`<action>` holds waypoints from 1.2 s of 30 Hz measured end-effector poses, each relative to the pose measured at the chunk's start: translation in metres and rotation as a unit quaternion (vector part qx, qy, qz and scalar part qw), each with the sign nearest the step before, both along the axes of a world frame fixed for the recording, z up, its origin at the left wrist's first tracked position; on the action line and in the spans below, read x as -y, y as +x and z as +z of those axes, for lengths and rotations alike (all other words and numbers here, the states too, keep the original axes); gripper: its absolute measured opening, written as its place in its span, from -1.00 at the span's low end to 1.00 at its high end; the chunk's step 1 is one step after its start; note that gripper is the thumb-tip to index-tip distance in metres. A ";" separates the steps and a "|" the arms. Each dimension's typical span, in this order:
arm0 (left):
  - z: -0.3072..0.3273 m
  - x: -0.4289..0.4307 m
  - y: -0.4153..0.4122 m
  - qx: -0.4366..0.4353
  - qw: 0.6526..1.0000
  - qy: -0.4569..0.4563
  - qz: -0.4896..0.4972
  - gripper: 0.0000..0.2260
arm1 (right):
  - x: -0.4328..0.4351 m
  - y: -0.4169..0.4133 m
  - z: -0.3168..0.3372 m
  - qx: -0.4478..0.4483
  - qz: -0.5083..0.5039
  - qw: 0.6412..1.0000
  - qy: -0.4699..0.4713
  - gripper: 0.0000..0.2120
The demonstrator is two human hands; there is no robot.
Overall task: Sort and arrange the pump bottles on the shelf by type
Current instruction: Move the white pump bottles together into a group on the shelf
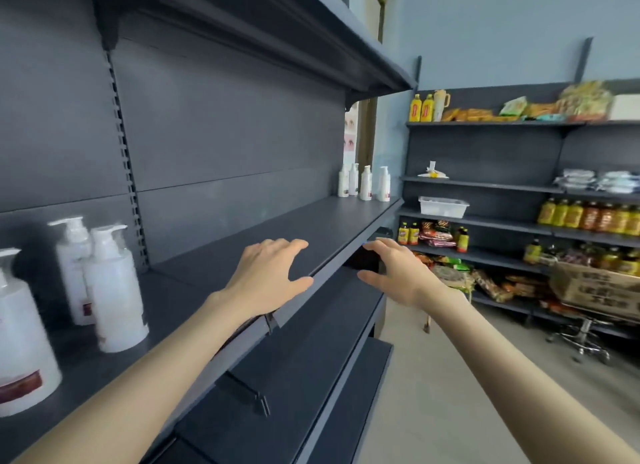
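Three large white pump bottles stand at the near left of the dark shelf (242, 252): one at the frame's left edge (20, 339), one in front (112, 290), one behind it (74, 259). Several slim white pump bottles (365, 184) stand in a group at the shelf's far right end. My left hand (268, 273) hovers over the shelf's front edge, fingers spread, holding nothing. My right hand (394, 273) is out past the shelf edge to the right, fingers apart and holding nothing.
Lower dark shelves (301, 352) jut out below my arms. Across the aisle a second shelf unit (485, 221) carries yellow and orange bottles, snack packs and a white bin (443, 207). A cardboard box (595, 283) rests on a stool at the right.
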State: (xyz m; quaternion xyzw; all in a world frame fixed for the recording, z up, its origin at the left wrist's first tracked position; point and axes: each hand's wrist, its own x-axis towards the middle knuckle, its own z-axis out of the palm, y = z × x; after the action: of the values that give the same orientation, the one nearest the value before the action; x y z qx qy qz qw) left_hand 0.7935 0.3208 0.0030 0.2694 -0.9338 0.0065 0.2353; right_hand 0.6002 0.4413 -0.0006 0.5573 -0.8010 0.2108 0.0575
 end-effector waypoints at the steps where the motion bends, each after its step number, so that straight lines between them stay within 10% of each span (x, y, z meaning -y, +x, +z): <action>1: 0.001 0.009 -0.017 -0.001 1.000 -0.004 -0.008 -0.47 | 0.007 -0.015 0.001 0.000 -0.006 1.000 -0.003 -0.45; 36: -0.012 0.419 -0.638 -0.095 0.981 0.171 0.006 -0.48 | 0.418 -0.637 0.018 0.040 0.023 0.998 -0.036 -0.48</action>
State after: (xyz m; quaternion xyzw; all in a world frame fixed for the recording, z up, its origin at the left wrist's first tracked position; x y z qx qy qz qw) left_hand 0.1552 -0.0984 -0.0093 0.3108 -0.8930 -0.1770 0.2731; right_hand -0.0370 0.0232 0.0172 0.5646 -0.7815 0.2625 0.0408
